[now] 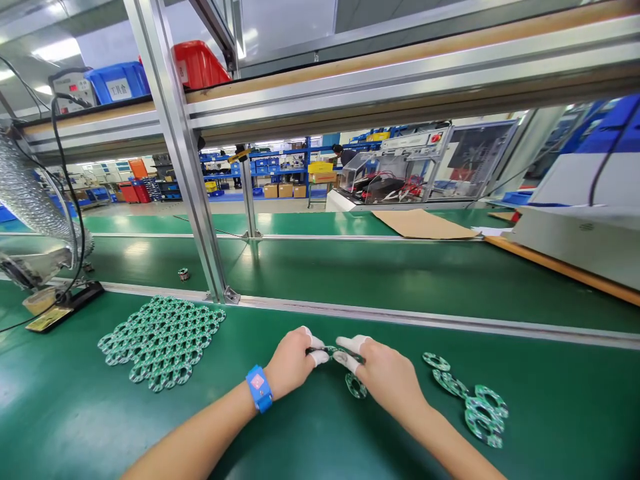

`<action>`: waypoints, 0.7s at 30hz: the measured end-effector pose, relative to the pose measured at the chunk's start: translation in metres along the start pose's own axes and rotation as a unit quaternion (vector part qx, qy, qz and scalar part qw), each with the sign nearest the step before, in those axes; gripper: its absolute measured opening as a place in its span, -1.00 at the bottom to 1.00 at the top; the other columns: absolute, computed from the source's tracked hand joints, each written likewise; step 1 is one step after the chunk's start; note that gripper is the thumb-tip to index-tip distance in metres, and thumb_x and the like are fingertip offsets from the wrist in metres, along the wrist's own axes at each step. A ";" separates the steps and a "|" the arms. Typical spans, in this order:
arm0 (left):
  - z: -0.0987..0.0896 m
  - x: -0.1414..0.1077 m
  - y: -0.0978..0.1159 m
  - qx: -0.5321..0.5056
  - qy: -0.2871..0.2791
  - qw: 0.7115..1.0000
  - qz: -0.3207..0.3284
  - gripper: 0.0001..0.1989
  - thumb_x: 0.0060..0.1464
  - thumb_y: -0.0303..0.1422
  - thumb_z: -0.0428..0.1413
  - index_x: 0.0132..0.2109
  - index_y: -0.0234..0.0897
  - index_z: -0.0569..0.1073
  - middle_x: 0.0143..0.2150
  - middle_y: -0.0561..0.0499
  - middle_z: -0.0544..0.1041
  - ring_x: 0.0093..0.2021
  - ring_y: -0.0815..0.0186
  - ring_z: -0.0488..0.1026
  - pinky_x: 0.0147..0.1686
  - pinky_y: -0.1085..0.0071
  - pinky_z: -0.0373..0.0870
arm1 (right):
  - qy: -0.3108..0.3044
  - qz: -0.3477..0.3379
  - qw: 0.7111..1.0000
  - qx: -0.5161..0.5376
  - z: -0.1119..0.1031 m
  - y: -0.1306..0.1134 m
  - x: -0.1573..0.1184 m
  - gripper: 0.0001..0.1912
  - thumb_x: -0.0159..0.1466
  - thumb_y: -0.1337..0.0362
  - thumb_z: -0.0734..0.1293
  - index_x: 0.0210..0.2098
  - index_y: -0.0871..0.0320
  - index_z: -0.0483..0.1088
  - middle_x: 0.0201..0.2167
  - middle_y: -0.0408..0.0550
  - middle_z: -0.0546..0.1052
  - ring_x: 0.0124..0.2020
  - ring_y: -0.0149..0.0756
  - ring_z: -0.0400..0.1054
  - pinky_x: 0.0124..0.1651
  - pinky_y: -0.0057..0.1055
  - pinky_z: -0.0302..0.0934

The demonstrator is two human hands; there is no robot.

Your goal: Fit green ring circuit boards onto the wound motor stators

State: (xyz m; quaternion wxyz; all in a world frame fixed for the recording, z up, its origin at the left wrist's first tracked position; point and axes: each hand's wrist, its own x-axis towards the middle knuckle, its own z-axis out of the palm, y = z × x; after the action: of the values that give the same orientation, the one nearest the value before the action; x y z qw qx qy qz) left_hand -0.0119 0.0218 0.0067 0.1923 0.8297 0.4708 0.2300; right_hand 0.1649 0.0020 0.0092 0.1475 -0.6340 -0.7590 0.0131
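Between my two hands, over the green mat, is a small ring-shaped green circuit board (330, 351). My left hand (294, 359), with white finger cots and a blue wrist strap (259, 389), pinches its left side. The right side is pinched by my right hand (383, 367), which also wears white finger cots. Fingertips cover much of the piece, so I cannot tell whether it is one ring or a joined pair. Just below my right fingers is another ring board (356, 385). Several loose ring boards (484, 407) lie to the right, some overlapping.
A large panel of joined ring boards (163, 340) lies on the left. A metal post (183, 160) rises from the rail (350, 312) behind my hands. Far left are a flexible duct (37, 190) and a soldering stand (65, 305). A cardboard sheet (425, 224) lies further back.
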 end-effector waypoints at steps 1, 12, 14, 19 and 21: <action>-0.001 0.000 0.001 -0.011 -0.004 1.000 0.006 -0.85 0.08 -0.37 0.06 -0.30 -0.26 0.53 -0.39 0.03 0.40 -0.35 0.36 0.32 -0.36 0.49 0.21 | -0.001 -0.017 1.000 0.017 -0.001 -0.001 0.000 -0.77 0.21 0.26 0.22 -0.26 -0.03 0.50 -0.36 -0.11 0.55 -0.36 -0.24 0.41 -0.46 -0.46 0.02; 0.012 -0.001 0.004 -0.027 -0.015 1.000 0.002 -0.86 0.01 -0.39 0.12 -0.26 -0.26 0.55 -0.43 0.05 0.42 -0.40 0.37 0.32 -0.38 0.52 0.25 | -0.010 0.030 0.999 -0.036 0.001 -0.006 -0.006 -0.73 0.21 0.33 0.17 -0.38 0.05 0.52 -0.46 -0.04 0.55 -0.44 -0.16 0.44 -0.51 -0.42 0.08; -0.006 0.002 -0.005 -0.017 -0.023 1.000 -0.001 -0.75 -0.04 -0.31 0.19 -0.15 -0.22 0.52 -0.35 0.06 0.45 -0.37 0.39 0.35 -0.35 0.55 0.28 | -0.016 0.039 0.998 -0.045 -0.004 -0.002 -0.005 -0.76 0.20 0.28 0.20 -0.28 0.07 0.51 -0.37 0.00 0.56 -0.39 -0.12 0.44 -0.52 -0.40 0.13; -0.090 0.001 -0.062 0.057 -0.014 0.993 -0.098 -0.87 -0.05 -0.37 0.21 -0.33 -0.35 0.50 -0.38 0.04 0.47 -0.35 0.36 0.40 -0.26 0.44 0.34 | 0.044 -0.117 0.992 -0.013 0.011 -0.014 -0.009 -0.63 0.22 0.26 0.21 0.01 0.15 0.38 -0.04 0.09 0.47 -0.05 -0.07 0.34 -0.15 -0.22 0.31; -0.116 -0.007 -0.090 0.090 0.028 0.983 -0.158 -0.84 0.07 -0.34 0.13 -0.26 -0.39 0.45 -0.29 0.00 0.46 -0.27 0.31 0.41 -0.21 0.31 0.37 | 0.043 -0.228 0.973 0.003 0.026 -0.024 -0.012 -0.57 0.20 0.32 0.22 0.07 0.13 0.33 0.06 0.05 0.40 0.07 -0.03 0.24 0.07 -0.07 0.18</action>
State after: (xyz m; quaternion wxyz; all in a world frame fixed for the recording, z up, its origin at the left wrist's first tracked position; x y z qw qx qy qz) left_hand -0.1422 0.0711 0.0520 0.1370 0.7522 0.6199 0.1767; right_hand 0.1369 -0.0103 -0.0136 0.1808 -0.4442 -0.8763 -0.0457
